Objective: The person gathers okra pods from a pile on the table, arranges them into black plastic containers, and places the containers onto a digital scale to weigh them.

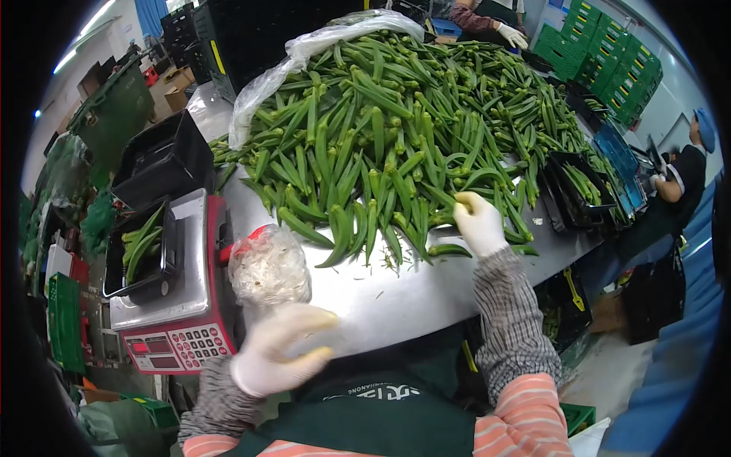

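Slender green okra pods [378, 133], heaped, twelve o'clock; white-gloved left hand [268, 352], seven o'clock, open, empty; white-gloved right hand [481, 225], three o'clock, curled — grip, I cannot tell; light handling should limit bruising.

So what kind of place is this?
Probably a vegetable packing room: there's a big heap of long green okra pods on a shiny metal table, a red-and-silver digital scale, and stacks of green plastic crates.
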